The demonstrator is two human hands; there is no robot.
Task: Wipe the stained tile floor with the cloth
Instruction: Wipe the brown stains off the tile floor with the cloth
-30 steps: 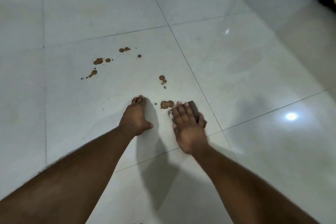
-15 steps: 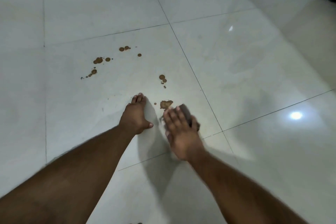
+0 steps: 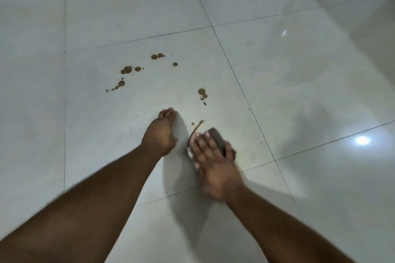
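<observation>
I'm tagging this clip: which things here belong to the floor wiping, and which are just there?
Job:
cloth under the right hand
brown stains
smeared stain
tile floor

Just there:
left hand, resting on the floor
light reflection

We saw dim, even light on the glossy white tile floor (image 3: 277,83), one round glare spot (image 3: 362,140) at right, soft shadows, and the right hand (image 3: 215,164) motion-blurred.

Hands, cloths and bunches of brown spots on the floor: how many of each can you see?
Hands: 2, the left hand and the right hand
Cloth: 1, a dark cloth under the right hand
Bunches of brown spots: 4, far left, far middle, near middle, smeared by the cloth
Total: 7
</observation>
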